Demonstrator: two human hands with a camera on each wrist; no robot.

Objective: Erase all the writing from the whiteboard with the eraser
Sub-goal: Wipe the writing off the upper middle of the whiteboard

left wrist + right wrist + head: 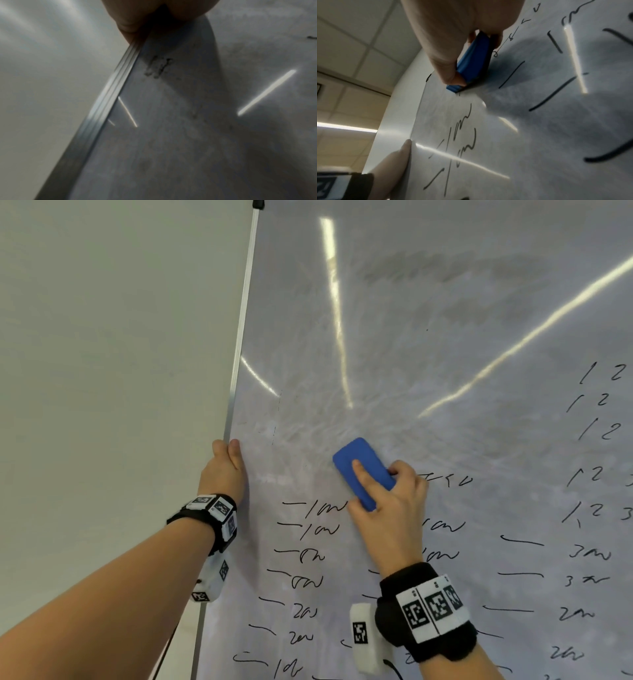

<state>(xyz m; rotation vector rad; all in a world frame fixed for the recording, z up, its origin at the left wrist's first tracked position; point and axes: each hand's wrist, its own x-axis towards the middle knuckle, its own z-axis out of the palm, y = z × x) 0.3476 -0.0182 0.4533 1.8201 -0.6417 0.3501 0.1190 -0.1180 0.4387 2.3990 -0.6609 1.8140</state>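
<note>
My right hand (387,501) grips a blue eraser (361,467) and presses it flat on the whiteboard (445,320), index finger lying along its back. In the right wrist view the eraser (472,65) shows its dark felt against the board. Black writing (315,542) runs in rows below and right of the eraser; numbers (596,405) sit at the far right. The board above the eraser is smeared grey with no legible marks. My left hand (226,467) holds the board's metal left frame (239,337), thumb on the front; a faint smudge (157,67) lies near it.
A plain pale wall (102,337) lies left of the board. Ceiling lights reflect as bright streaks (335,313) on the board. Ceiling tiles (359,47) show in the right wrist view. Both wrists carry black bands with printed markers.
</note>
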